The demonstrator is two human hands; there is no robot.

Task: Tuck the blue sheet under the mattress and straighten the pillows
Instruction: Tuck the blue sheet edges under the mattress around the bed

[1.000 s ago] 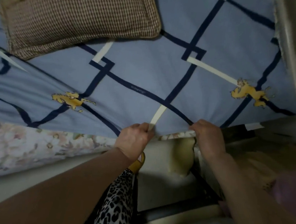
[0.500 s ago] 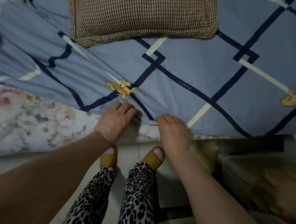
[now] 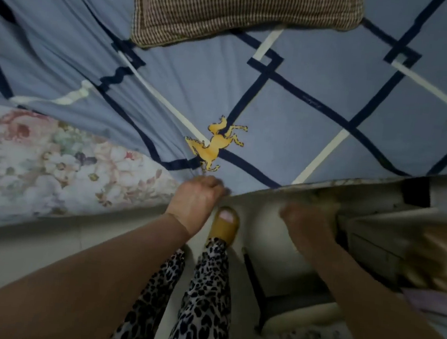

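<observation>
The blue sheet (image 3: 289,121), patterned with dark navy bands, cream strips and yellow horse figures, lies across the top of the mattress (image 3: 53,169), whose floral side panel is exposed along the near left edge. The sheet is creased and bunched toward the left, smoother on the right. The person's left hand (image 3: 196,199) sits at the mattress edge just below the nearest yellow horse (image 3: 213,146), fingers curled into a fist that gathers the sheet's hem where it meets the floral side. The right hand (image 3: 305,218) is at the same edge further right, blurred; its fingers appear to reach under the mattress lip, but I cannot tell whether they are spread or gripping anything. To the right of the left hand the sheet ends flush with the mattress edge; to its left the floral panel shows uncovered below the sheet. One brown checked pillow (image 3: 246,10) rests on the sheet at the far side, lying at a slight angle, its upper part cut off by the frame. Below the hands, leopard-print trousers (image 3: 199,298) and a yellow slipper (image 3: 225,224) stand on a pale floor (image 3: 30,265), close against the bed. A dark frame member (image 3: 416,192) shows beneath the mattress at right.
</observation>
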